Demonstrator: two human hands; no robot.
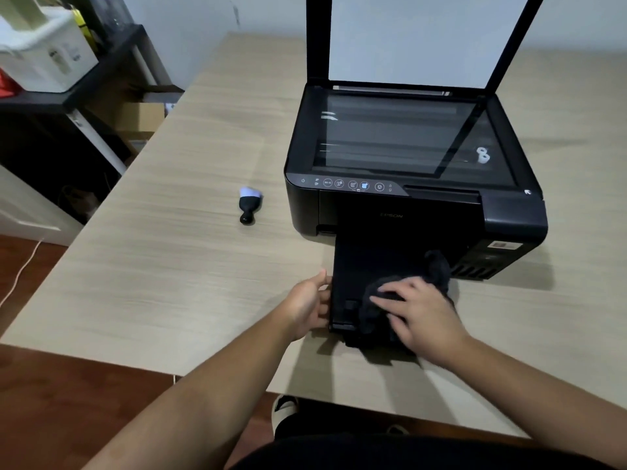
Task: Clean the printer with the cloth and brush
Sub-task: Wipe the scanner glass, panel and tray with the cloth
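While wiping the tray, worth noting the layout left to right: small black-handled brush w/ pale bristles (250, 204) lying untouched on the light wood-grain table (163, 266), well apart from the work. Next, left hand (310, 305) curled round the left edge of the black pull-out output tray (349, 276), fingers partly closed on it, steadying it. Then right hand (419, 313) spread flat, fingers splayed, pressing the crumpled black cloth (437, 266) onto the tray surface rather than pinching it. Behind, black inkjet printer w/ raised scanner lid (417, 164), glass exposed. To do this step well: keep the left brace firm so the thin tray doesn't flex, press lightly, wipe outward toward the tray's free end, refold cloth for the glass; save brush for slots & corners.
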